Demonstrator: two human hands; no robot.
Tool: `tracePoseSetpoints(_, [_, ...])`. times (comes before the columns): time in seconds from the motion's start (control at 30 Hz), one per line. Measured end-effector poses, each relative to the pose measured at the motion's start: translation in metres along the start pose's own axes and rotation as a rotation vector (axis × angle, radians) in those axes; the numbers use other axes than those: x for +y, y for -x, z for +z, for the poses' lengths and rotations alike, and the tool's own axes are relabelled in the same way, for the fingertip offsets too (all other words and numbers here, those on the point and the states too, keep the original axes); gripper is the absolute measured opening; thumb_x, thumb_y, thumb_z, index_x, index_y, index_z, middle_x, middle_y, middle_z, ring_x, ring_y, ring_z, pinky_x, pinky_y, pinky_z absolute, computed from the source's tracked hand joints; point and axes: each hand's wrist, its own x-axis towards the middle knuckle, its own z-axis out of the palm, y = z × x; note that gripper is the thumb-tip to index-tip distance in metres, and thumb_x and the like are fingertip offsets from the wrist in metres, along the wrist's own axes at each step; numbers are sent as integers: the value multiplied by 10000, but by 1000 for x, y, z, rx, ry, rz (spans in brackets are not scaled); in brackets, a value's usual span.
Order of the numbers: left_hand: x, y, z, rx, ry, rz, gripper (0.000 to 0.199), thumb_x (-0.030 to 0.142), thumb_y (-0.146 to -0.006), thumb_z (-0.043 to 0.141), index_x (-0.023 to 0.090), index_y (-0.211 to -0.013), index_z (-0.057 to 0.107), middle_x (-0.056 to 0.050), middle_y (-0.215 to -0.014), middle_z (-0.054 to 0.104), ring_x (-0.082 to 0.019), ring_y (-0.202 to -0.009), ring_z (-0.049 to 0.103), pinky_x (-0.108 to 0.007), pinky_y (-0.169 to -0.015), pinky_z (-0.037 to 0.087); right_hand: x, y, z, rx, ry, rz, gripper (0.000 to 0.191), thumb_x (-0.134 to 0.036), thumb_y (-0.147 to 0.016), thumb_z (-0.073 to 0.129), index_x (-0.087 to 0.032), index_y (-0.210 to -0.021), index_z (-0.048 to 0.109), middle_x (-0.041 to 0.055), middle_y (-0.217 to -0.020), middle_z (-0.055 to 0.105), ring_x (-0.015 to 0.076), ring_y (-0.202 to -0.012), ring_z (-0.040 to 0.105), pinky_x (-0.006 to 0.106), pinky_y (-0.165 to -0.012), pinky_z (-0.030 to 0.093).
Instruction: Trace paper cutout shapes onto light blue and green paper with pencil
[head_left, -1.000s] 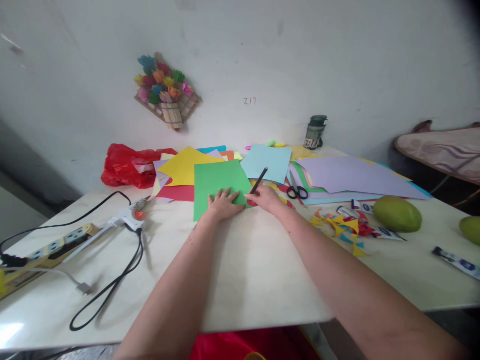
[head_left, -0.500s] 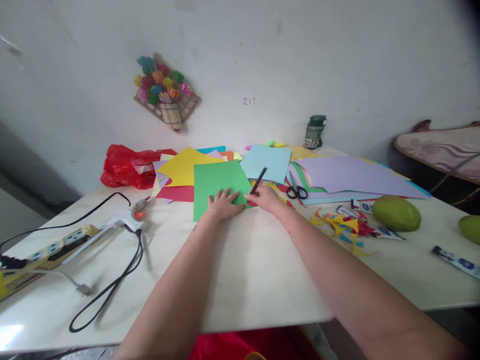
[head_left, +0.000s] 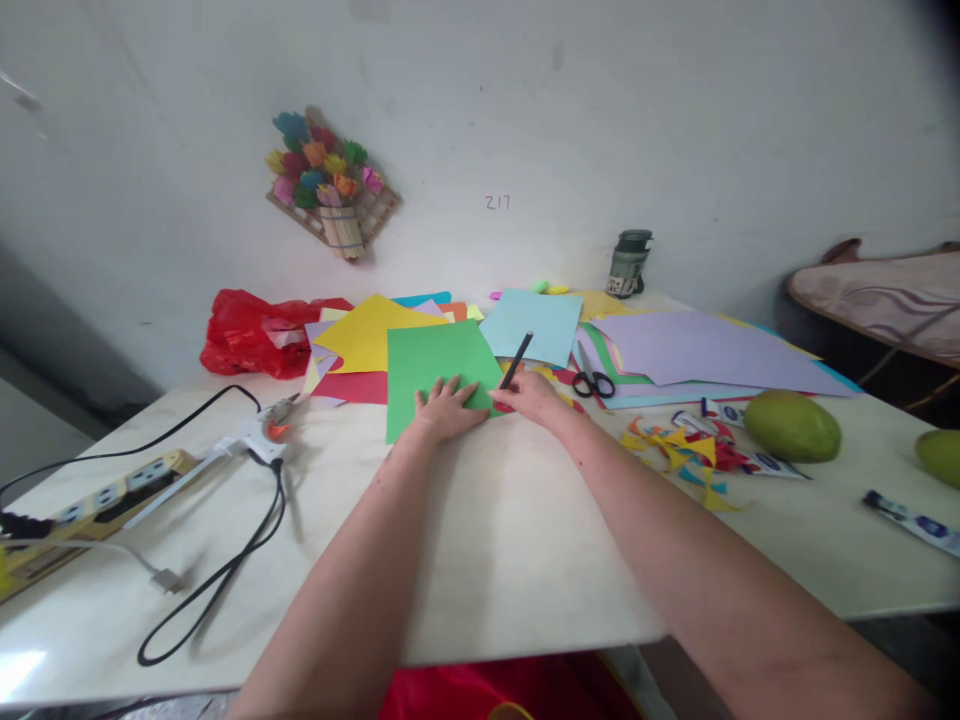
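Observation:
A green sheet of paper (head_left: 431, 360) lies on the white table in front of me. My left hand (head_left: 448, 408) rests flat on its lower part, fingers spread. At the sheet's lower right corner, my right hand (head_left: 536, 398) is closed around a black pencil or pen (head_left: 517, 358), held tilted with its upper end up and to the right. The tip is hidden by my fingers. Small red and yellow paper pieces show beside and under my right hand. Scissors with black handles (head_left: 593, 383) lie just right of it.
Coloured paper sheets (head_left: 690, 350) spread along the back, with a red plastic bag (head_left: 251, 335) at left. A glue gun (head_left: 262, 435), its cord and a power strip (head_left: 112, 500) lie left. Paper scraps (head_left: 686, 450), tubes and a green fruit (head_left: 793, 427) sit right.

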Motion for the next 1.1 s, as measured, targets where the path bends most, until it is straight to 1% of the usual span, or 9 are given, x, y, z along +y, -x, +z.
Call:
tracePoseSetpoints(0.6, [0, 1, -1, -3, 0, 2, 709, 728, -617, 211, 395, -1243, 219, 32, -1365, 117, -271, -1225, 27, -572, -899, 57, -2, 0, -4, -42, -20, 6, 253, -396, -640, 536, -162, -688, 619, 29, -653, 610, 122, -606, 527, 216, -545, 388])
tracePoseSetpoints(0.83, [1, 2, -2, -12, -9, -10, 712, 723, -625, 213, 383, -1250, 215, 26, -1367, 110, -275, -1225, 20, -563, -906, 64, -1, 0, -5, -64, -34, -5, 241, -383, -643, 541, -156, -673, 618, 25, -646, 608, 116, -603, 524, 211, -549, 388])
tracePoseSetpoints(1.1, [1, 1, -2, -9, -11, -20, 707, 715, -629, 224, 385, -1253, 208, 39, -1367, 104, -283, -1224, 24, -561, -910, 58, 2, -1, -5, -75, -38, -7, 241, -371, -641, 540, -145, -675, 619, 32, -637, 602, 117, -590, 519, 210, -528, 381])
